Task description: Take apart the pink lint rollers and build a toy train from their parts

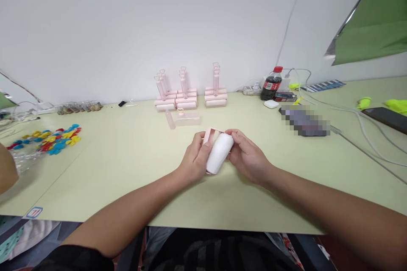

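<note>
Just above the table, both hands hold a lint roller head, its white sticky roll (219,153) tilted beside a pale pink frame (208,136). My left hand (194,157) is closed around the frame side, thumb on the roll's edge. The fingers of my right hand (247,152) grip the upper right end of the roll. Beyond them lie a clear pinkish cover (190,121), a heart-shaped loop (180,111) and a pink translucent tube (170,119). Several assembled pink lint rollers (216,96) stand along the wall with handles upright.
A cola bottle (272,84), white earphone case (271,104) and blurred-out phone (303,122) sit at the right, with cables (365,135) trailing beside them. Colourful plastic pieces (60,139) lie at the left, near another person's arm (6,170). Wrapped items (79,107) line the back.
</note>
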Motion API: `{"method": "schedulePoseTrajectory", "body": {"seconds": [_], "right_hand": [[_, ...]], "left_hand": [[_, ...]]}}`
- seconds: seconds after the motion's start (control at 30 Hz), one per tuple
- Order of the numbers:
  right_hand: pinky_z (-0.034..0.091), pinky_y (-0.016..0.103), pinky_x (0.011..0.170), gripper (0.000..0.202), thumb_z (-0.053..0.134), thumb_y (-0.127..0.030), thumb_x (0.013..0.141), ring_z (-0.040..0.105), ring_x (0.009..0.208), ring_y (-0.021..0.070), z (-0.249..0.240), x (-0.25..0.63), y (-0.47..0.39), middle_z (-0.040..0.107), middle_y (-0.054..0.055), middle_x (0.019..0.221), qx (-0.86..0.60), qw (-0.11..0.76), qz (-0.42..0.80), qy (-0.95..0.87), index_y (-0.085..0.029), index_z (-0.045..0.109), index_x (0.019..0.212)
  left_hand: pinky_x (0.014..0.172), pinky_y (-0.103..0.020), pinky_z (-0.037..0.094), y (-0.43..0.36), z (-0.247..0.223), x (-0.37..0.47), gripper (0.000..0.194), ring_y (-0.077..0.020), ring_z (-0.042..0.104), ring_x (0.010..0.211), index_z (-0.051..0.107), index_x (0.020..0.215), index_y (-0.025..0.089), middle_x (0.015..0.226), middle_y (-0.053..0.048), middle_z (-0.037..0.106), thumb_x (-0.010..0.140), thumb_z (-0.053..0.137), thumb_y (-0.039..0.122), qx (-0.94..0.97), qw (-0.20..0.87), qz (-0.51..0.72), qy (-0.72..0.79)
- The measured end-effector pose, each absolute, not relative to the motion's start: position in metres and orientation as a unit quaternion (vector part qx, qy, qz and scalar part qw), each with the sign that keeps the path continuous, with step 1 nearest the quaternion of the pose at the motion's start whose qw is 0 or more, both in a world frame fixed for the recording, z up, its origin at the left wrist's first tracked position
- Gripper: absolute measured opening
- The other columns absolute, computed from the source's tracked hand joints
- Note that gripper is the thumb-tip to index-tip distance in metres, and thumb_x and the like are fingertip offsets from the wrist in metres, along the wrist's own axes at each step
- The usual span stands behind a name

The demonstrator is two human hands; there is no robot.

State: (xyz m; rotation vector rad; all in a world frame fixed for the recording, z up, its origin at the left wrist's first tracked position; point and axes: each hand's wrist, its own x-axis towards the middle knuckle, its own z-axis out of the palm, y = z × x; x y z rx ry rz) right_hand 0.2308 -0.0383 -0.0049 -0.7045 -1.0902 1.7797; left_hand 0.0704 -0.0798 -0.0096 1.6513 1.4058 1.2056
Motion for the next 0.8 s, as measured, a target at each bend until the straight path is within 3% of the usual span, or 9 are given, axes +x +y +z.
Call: {"method": "schedulePoseTrajectory", "body": {"seconds": [0.13, 0.23, 0.43, 0.6, 0.7, 0.8], "right_hand": [[0.05, 0.043, 0.077, 0.046, 0.036, -0.06, 0.088, 0.061, 0.09, 0.0241, 0.002, 0.232, -0.051, 0.064, 0.007, 0.101, -0.208, 0.297, 0.829, -0.425, -0.025, 0.054, 0.111], [0.049, 0.046, 0.082, 0.057, 0.035, -0.067, 0.086, 0.063, 0.09, 0.0243, 0.002, 0.234, -0.058, 0.065, 0.009, 0.104, -0.145, 0.207, 0.875, -0.414, -0.024, 0.052, 0.119], [0.051, 0.038, 0.076, 0.045, 0.052, -0.057, 0.083, 0.061, 0.081, 0.0198, -0.007, 0.234, -0.053, 0.065, 0.009, 0.1, -0.129, 0.26, 0.845, -0.448, -0.019, 0.058, 0.106], [0.051, 0.031, 0.064, 0.046, 0.06, -0.059, 0.076, 0.06, 0.073, 0.0182, -0.013, 0.236, -0.05, 0.063, 0.007, 0.084, -0.181, 0.235, 0.822, -0.486, -0.016, 0.063, 0.093], [0.049, 0.028, 0.058, 0.049, 0.056, -0.062, 0.079, 0.06, 0.068, 0.0171, -0.015, 0.237, -0.049, 0.062, 0.006, 0.075, -0.2, 0.219, 0.812, -0.503, -0.014, 0.065, 0.083], [0.049, 0.027, 0.056, 0.051, 0.055, -0.063, 0.079, 0.061, 0.066, 0.0163, -0.018, 0.238, -0.049, 0.063, 0.006, 0.075, -0.197, 0.207, 0.806, -0.518, -0.014, 0.066, 0.085]], "left_hand": [[0.079, -0.033, 0.047, -0.084, -0.012, 0.068, 0.046, -0.0205, 0.059, 0.091, 0.038, 0.13, 0.02, 0.112, -0.009, 0.061, 0.096, 0.032, 0.051, 0.696, 0.243, 0.48, 0.476], [0.078, -0.035, 0.047, -0.085, -0.015, 0.066, 0.049, -0.021, 0.058, 0.086, 0.039, 0.129, 0.02, 0.104, -0.009, 0.06, 0.095, 0.028, 0.055, 0.736, 0.193, 0.47, 0.446], [0.086, -0.041, 0.045, -0.078, -0.018, 0.058, 0.051, -0.0234, 0.057, 0.093, 0.033, 0.133, 0.02, 0.108, -0.012, 0.058, 0.094, 0.033, 0.052, 0.785, 0.083, 0.461, 0.406], [0.092, -0.043, 0.046, -0.073, -0.006, 0.05, 0.051, -0.0258, 0.059, 0.104, 0.045, 0.125, 0.022, 0.112, -0.013, 0.063, 0.091, 0.041, 0.059, 0.833, 0.034, 0.446, 0.325], [0.093, -0.04, 0.049, -0.074, 0.002, 0.047, 0.037, -0.024, 0.06, 0.112, 0.048, 0.124, 0.024, 0.118, -0.012, 0.064, 0.094, 0.046, 0.046, 0.858, 0.003, 0.447, 0.253], [0.096, -0.04, 0.05, -0.076, 0.008, 0.043, 0.046, -0.0243, 0.056, 0.121, 0.044, 0.133, 0.022, 0.128, -0.015, 0.06, 0.091, 0.055, 0.037, 0.86, -0.002, 0.448, 0.243]]}}
